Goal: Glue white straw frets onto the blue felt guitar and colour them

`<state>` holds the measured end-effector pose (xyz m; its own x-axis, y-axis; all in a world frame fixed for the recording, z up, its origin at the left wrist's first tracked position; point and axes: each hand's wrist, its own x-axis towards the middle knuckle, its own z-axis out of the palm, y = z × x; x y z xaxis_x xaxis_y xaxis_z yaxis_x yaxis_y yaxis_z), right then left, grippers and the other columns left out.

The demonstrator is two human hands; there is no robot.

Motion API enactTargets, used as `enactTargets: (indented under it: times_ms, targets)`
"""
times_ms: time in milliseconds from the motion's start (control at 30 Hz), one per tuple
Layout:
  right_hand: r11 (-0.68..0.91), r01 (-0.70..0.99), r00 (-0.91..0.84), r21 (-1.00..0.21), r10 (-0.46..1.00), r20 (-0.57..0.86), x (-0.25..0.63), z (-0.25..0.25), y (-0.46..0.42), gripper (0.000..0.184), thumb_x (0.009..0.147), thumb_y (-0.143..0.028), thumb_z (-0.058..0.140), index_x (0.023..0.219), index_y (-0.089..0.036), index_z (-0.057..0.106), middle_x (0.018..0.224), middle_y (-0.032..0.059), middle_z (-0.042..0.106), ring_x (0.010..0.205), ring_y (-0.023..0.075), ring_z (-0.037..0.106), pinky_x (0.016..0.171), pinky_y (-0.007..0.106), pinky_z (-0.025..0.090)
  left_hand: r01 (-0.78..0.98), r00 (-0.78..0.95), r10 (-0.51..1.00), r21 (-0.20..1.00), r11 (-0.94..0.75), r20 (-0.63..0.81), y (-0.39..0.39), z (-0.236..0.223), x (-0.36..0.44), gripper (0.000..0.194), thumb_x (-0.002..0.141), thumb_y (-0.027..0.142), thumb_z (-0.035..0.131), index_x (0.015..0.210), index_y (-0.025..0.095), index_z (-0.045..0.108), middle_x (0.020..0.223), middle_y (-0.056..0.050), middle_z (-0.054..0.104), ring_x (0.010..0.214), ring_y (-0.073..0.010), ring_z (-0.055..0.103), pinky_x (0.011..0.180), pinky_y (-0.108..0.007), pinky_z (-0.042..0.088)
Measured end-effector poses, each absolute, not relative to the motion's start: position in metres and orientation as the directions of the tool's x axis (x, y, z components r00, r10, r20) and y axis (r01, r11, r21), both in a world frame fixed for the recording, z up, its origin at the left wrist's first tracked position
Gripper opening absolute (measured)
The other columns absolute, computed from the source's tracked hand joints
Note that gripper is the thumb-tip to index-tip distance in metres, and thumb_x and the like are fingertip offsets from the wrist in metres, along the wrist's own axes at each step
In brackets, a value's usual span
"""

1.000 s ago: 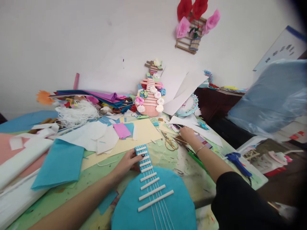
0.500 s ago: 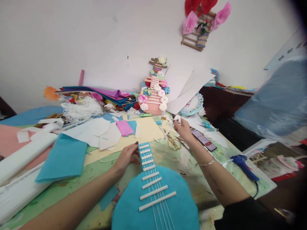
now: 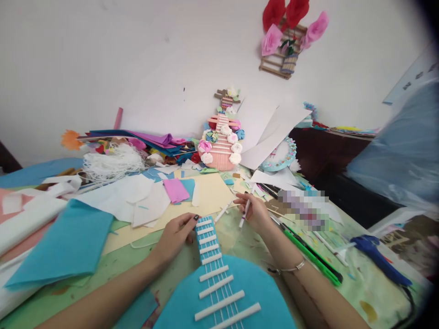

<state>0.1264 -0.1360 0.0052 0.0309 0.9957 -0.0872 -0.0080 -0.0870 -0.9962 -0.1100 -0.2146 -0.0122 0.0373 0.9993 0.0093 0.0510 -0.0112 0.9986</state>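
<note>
Turquoise in its covering, the lute-shaped model (image 3: 247, 278) is extending from the lower edge of my remote view over the green-stained surface (image 3: 233, 236), while my left hand (image 3: 177, 232) is holding the top corner of its neck, thumb uppermost. My right hand (image 3: 255, 212), reaching into the clutter on the right a second ago, is now hovering nearer the neck and grasping a slim white stick (image 3: 244, 213) with a purplish mark. I am judging that fetching is giving way to handling, the stick still staying apart from the model.
</note>
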Motion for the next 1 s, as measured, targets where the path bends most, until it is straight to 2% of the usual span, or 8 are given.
enactTargets:
  times_ms: [167, 300, 400, 567, 667, 767, 900, 1000]
  targets:
    - [0.026, 0.018, 0.049, -0.999, 0.998, 0.027, 0.129, 0.005, -0.137, 0.044, 0.087, -0.049, 0.038, 0.079, -0.017, 0.067, 0.084, 0.0124, 0.071, 0.069, 0.0181, 0.062, 0.059, 0.027, 0.049, 0.111, 0.065, 0.996, 0.992, -0.063, 0.056, -0.213, -0.016, -0.108, 0.039, 0.077, 0.054, 0.062, 0.086, 0.017, 0.071, 0.071, -0.001, 0.063, 0.052, -0.0125, 0.05, 0.048, -0.024, 0.043]
    - [-0.001, 0.212, 0.089, -0.977, 0.996, 0.018, 0.133, 0.005, -0.136, 0.034, 0.084, -0.042, 0.041, 0.065, -0.018, 0.057, 0.057, 0.005, 0.058, 0.048, 0.0143, 0.049, 0.045, 0.025, 0.037, 0.079, 0.037, 0.998, 0.996, -0.044, 0.041, -0.213, -0.011, -0.106, 0.039, 0.073, 0.055, 0.065, 0.074, 0.016, 0.068, 0.066, 0.0, 0.06, 0.047, -0.0107, 0.048, 0.045, -0.024, 0.041]
    - [-0.038, 0.402, 0.101, -0.915, 0.995, 0.003, 0.139, 0.003, -0.135, 0.013, 0.075, -0.03, 0.054, 0.079, -0.018, 0.058, 0.05, -0.0014, 0.051, 0.041, 0.0137, 0.043, 0.043, 0.025, 0.032, 0.081, 0.036, 0.999, 0.996, -0.037, 0.034, -0.213, -0.01, -0.106, 0.038, 0.073, 0.054, 0.065, 0.075, 0.016, 0.068, 0.066, -0.001, 0.059, 0.046, -0.0104, 0.048, 0.044, -0.023, 0.041]
    - [0.082, 0.649, 0.059, -0.756, 0.986, 0.158, 0.142, 0.004, -0.135, 0.056, 0.068, -0.02, 0.065, 0.123, -0.018, 0.053, 0.08, 0.0042, 0.063, 0.074, 0.0209, 0.061, 0.064, 0.027, 0.04, 0.074, 0.05, 0.998, 0.996, -0.044, 0.04, -0.214, -0.007, -0.103, 0.037, 0.072, 0.052, 0.066, 0.077, 0.016, 0.068, 0.066, -0.001, 0.06, 0.051, -0.0118, 0.05, 0.043, -0.023, 0.042]
    - [0.209, 0.692, -0.116, -0.691, 0.977, 0.179, 0.137, 0.007, -0.141, 0.051, 0.078, -0.021, 0.059, 0.129, -0.022, 0.055, 0.08, 0.0031, 0.065, 0.077, 0.0199, 0.061, 0.07, 0.027, 0.041, 0.074, 0.042, 0.999, 0.997, -0.037, 0.034, -0.215, -0.005, -0.102, 0.036, 0.073, 0.051, 0.066, 0.075, 0.016, 0.066, 0.064, 0.0, 0.059, 0.048, -0.0108, 0.048, 0.043, -0.023, 0.041]
    - [0.333, 0.659, -0.34, -0.674, 0.932, 0.127, 0.128, 0.007, -0.148, 0.038, 0.085, -0.023, 0.053, 0.121, -0.024, 0.064, 0.076, 0.0017, 0.069, 0.071, 0.0181, 0.062, 0.07, 0.027, 0.044, 0.082, 0.028, 0.999, 0.996, -0.032, 0.03, -0.216, -0.004, -0.102, 0.035, 0.073, 0.052, 0.065, 0.073, 0.016, 0.065, 0.066, -0.001, 0.06, 0.05, -0.0112, 0.05, 0.043, -0.023, 0.041]
    - [0.43, 0.625, -0.475, -0.652, 0.872, 0.12, 0.118, 0.005, -0.154, 0.024, 0.085, -0.023, 0.054, 0.1, -0.021, 0.073, 0.099, 0.006, 0.073, 0.085, 0.0194, 0.064, 0.075, 0.028, 0.043, 0.096, 0.011, 1.0, 0.995, -0.025, 0.024, -0.214, -0.003, -0.101, 0.038, 0.072, 0.054, 0.065, 0.073, 0.016, 0.065, 0.063, 0.0, 0.059, 0.047, -0.0113, 0.05, 0.041, -0.023, 0.041]
    - [0.427, 0.647, -0.474, -0.632, 0.874, 0.105, 0.116, 0.006, -0.155, 0.019, 0.084, -0.023, 0.055, 0.087, -0.02, 0.073, 0.079, 0.0042, 0.072, 0.071, 0.0176, 0.06, 0.065, 0.026, 0.038, 0.102, -0.004, 1.0, 0.995, -0.02, 0.021, -0.213, -0.005, -0.101, 0.041, 0.073, 0.055, 0.063, 0.08, 0.014, 0.068, 0.064, 0.0, 0.059, 0.043, -0.0102, 0.048, 0.04, -0.024, 0.041]
